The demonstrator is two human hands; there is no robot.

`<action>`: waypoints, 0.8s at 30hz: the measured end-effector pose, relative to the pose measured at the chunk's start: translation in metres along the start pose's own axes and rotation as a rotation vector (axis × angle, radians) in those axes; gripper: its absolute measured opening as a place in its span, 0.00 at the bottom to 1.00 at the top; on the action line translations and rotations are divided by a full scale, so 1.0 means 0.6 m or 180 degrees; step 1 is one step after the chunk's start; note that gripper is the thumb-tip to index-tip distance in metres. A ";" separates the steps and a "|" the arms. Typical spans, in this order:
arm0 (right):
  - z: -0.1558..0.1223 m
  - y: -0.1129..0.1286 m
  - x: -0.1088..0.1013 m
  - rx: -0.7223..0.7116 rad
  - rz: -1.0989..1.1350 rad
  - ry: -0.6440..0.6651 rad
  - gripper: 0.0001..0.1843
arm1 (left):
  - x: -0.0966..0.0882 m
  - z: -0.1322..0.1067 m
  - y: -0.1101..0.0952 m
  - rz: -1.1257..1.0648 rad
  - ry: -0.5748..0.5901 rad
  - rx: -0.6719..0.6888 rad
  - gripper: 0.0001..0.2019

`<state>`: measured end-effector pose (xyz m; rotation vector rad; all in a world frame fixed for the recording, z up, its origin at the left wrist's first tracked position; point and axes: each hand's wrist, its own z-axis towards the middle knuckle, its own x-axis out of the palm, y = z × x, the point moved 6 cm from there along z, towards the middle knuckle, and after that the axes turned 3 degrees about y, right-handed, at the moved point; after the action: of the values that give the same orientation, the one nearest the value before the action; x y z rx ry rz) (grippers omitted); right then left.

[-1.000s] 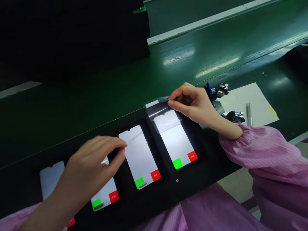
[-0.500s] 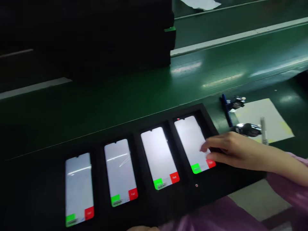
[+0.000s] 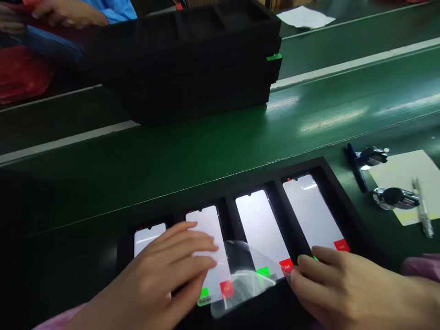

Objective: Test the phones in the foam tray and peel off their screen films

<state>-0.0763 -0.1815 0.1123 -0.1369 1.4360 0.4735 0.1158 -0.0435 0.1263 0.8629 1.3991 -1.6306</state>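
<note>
Several lit smartphones lie in a row in a black tray point(image 3: 330, 170), with white screens and green and red boxes at their lower ends. My left hand point(image 3: 165, 270) is over the second phone point(image 3: 202, 233) from the left, fingers stretched out and apart, partly covering it and the leftmost phone point(image 3: 147, 238). In my right hand point(image 3: 340, 284), pinched fingertips hold the edge of a clear plastic film point(image 3: 247, 279). The film spreads between the hands over the lower ends of the two middle phones, including the third phone point(image 3: 263, 224). The rightmost phone point(image 3: 312, 206) has its lower end behind my right hand.
Stacked black trays point(image 3: 192, 68) stand beyond the green bench point(image 3: 206, 151). To the right are a blue pen point(image 3: 357, 167), two shiny clip-like objects, a pale paper sheet point(image 3: 405, 183) and a clear pen point(image 3: 422, 208). A co-worker's hands point(image 3: 68, 13) and red bag point(image 3: 24, 73) show upper left.
My right hand has left the rightmost phone's screen and now pinches a clear film. My left hand has come up over the second phone. The view has shifted, showing more of the stacked trays.
</note>
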 end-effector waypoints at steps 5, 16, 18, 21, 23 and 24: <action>0.043 -0.065 0.010 -0.0076 0.0393 0.0171 0.11 | 0.006 -0.011 0.080 0.1461 -0.0217 -0.0718 0.19; 0.060 -0.207 -0.009 0.2132 0.2689 -0.1083 0.08 | 0.032 -0.022 0.104 0.1629 -0.0190 -0.1053 0.24; 0.054 -0.196 -0.012 0.2161 0.2793 -0.1070 0.08 | 0.034 -0.022 0.108 0.1576 -0.0206 -0.1066 0.21; 0.054 -0.183 -0.010 0.2145 0.2792 -0.0982 0.07 | 0.033 -0.019 0.104 0.1417 -0.0384 -0.1066 0.15; 0.057 -0.177 -0.007 0.2110 0.2715 -0.0915 0.07 | 0.026 -0.018 0.085 0.1262 -0.0614 -0.0886 0.11; 0.059 -0.175 -0.007 0.2095 0.2656 -0.0889 0.07 | 0.022 -0.020 0.070 0.1097 -0.0705 -0.0772 0.08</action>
<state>-0.0032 -0.2638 0.1016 1.0508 1.2565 0.6282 0.1475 -0.0361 0.0943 0.7114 1.1883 -1.2258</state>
